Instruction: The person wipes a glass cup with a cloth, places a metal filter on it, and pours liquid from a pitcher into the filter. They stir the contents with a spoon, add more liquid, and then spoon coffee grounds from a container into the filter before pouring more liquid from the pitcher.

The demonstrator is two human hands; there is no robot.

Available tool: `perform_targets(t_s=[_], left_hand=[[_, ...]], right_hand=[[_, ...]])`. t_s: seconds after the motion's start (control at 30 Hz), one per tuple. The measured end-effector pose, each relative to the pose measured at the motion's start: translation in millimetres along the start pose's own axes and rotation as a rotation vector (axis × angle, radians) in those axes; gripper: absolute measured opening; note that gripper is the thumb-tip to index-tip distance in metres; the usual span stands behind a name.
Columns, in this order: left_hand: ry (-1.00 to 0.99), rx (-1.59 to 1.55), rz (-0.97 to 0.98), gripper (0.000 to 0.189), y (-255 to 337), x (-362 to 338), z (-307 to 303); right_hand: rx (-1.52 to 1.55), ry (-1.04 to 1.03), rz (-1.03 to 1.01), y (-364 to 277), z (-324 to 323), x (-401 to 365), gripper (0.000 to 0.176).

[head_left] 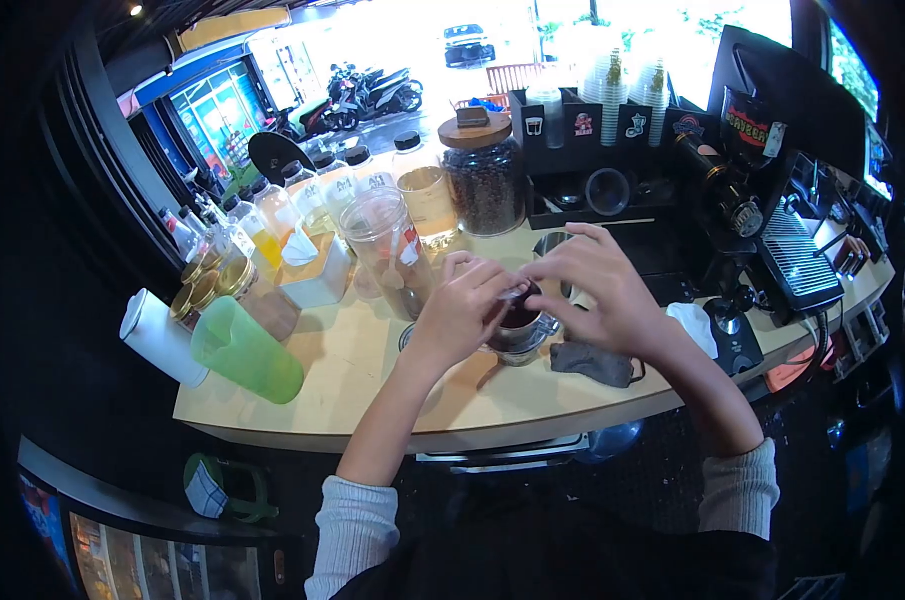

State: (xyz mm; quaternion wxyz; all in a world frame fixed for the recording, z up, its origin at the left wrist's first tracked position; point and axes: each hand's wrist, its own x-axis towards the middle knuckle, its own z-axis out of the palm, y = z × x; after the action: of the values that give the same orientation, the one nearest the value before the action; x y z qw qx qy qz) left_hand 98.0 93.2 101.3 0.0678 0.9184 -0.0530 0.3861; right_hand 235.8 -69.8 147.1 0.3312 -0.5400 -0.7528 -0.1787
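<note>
A small metal cup (521, 328) holding a dark drink stands on the pale wooden counter (363, 365). My left hand (461, 308) curls over its left rim, fingertips pinching a small thin item above the cup. From the right, my right hand (598, 290) meets it there, thumb and forefinger on the same small item, the other fingers spread. What that item is cannot be made out. A clear plastic jar (388, 245) stands just left of my left hand.
A jar of coffee beans (485, 180) and several syrup bottles (303, 200) line the back. A green pitcher (245, 352) and a white cylinder (160, 335) lie at the left edge. A grey cloth (593, 360) and an espresso machine (773, 200) are at the right.
</note>
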Motion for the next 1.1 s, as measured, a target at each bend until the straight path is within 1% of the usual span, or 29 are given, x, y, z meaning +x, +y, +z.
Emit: perform_targets(t_s=[0.03, 0.07, 0.1, 0.13, 0.17, 0.2, 0.23, 0.3, 0.33, 0.4, 0.53, 0.6, 0.63, 0.7, 0.73, 0.8, 0.83, 0.9, 0.93, 1.0, 1.1], left_hand=[[0.001, -0.001, 0.003, 0.026, 0.2, 0.4, -1.5], [0.042, -0.021, -0.035, 0.017, 1.4, 1.0, -4.6], [0.083, -0.042, -0.073, 0.01, 1.8, 1.1, -6.8], [0.083, -0.044, -0.072, 0.01, 0.9, 0.2, -7.0], [0.125, -0.121, -0.145, 0.007, -0.4, -0.9, -6.5], [0.167, -0.197, -0.217, 0.01, -1.8, -1.7, -5.7], [0.165, -0.198, -0.216, 0.01, -3.7, -2.5, -5.1], [0.249, -0.196, -0.177, 0.013, -6.8, -3.5, -4.6], [0.247, -0.194, -0.178, 0.013, -5.5, -4.0, -5.0], [0.258, -0.257, -0.321, 0.012, 0.2, -4.2, -8.4], [0.256, -0.235, -0.342, 0.013, 3.4, -3.6, -13.5], [0.265, -0.234, -0.355, 0.014, 3.3, -5.4, -15.5], [0.266, -0.232, -0.359, 0.014, 3.6, -5.9, -17.5], [0.233, -0.234, -0.426, 0.014, 4.8, -7.6, -20.7], [0.231, -0.234, -0.43, 0.014, 3.6, -8.8, -20.0], [0.291, -0.213, -0.404, 0.014, 0.0, -10.5, -17.6], [0.291, -0.212, -0.404, 0.014, -0.2, -10.7, -17.6], [0.297, -0.244, -0.441, 0.015, -0.3, -11.0, -17.8], [0.297, -0.244, -0.442, 0.015, 0.1, -10.9, -18.5], [0.327, -0.142, -0.37, 0.016, 0.7, -9.7, -20.4], [0.356, -0.194, -0.412, 0.016, -3.9, -13.0, -16.8]], right_hand=[[0.071, 0.051, 0.139, 5.6, 0.3, -2.5, 0.021], [0.142, 0.103, 0.277, 12.5, 0.8, -5.6, 0.021], [0.258, 0.073, 0.451, 22.2, 0.7, -10.2, 0.024], [0.257, 0.074, 0.453, 34.1, 5.5, -19.1, 0.024], [0.184, 0.088, 0.552, 48.5, 14.1, -30.3, 0.025], [0.11, 0.102, 0.651, 63.4, 23.0, -42.0, 0.026], [0.109, 0.102, 0.652, 80.0, 32.9, -54.9, 0.026], [0.034, -0.048, 0.789, 104.6, 48.5, -72.2, 0.029], [0.036, -0.048, 0.788, 111.4, 52.7, -76.1, 0.029], [-0.024, 0.065, 0.722, 122.4, 59.7, -81.0, 0.032], [-0.114, 0.062, 0.675, 140.4, 69.0, -86.7, 0.03], [0.187, 0.015, 0.817, 144.4, 69.5, -86.4, 0.027], [0.19, 0.012, 0.815, 147.7, 70.6, -88.9, 0.027], [0.444, -0.086, 0.902, 154.0, 75.9, -95.9, 0.023], [0.447, -0.089, 0.903, 154.7, 80.4, -98.7, 0.023], [0.769, 0.053, 0.902, 153.3, 86.5, -102.3, 0.02], [0.77, 0.053, 0.901, 153.3, 86.9, -101.1, 0.02], [0.852, 0.167, 0.824, 152.5, 86.2, -96.2, 0.02], [0.852, 0.166, 0.824, 152.2, 83.8, -93.1, 0.02], [0.714, 0.16, 0.81, 152.2, 74.6, -85.1, 0.022], [0.737, 0.163, 0.792, 146.6, 53.3, -69.3, 0.02]])
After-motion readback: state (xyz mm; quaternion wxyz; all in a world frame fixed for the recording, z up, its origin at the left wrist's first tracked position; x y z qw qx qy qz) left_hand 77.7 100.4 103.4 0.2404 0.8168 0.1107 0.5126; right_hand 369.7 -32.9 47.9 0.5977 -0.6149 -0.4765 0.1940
